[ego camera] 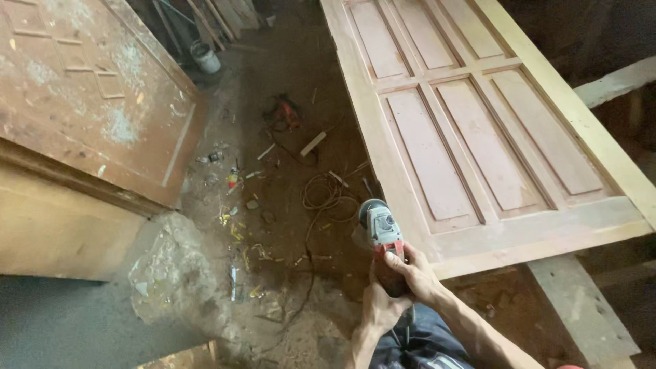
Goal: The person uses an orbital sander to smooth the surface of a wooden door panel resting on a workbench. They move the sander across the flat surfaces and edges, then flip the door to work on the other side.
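Observation:
A grey and red angle grinder [381,232] points away from me, its disc end near the lower left corner of a pale wooden panelled door [478,143] that lies flat on supports. My right hand [413,273] wraps the red rear body of the grinder from the right. My left hand [380,306] grips the same body from below and behind. The grinder sits just off the door's left edge, above the dirt floor; whether the disc touches the wood I cannot tell.
A second, darker worn door [96,96] lies at the left over a wooden block. The dirt floor [287,225] holds a coiled cord [322,195], wood scraps, a red tool [283,113] and a white bucket [205,58]. A timber support [581,307] runs under the pale door.

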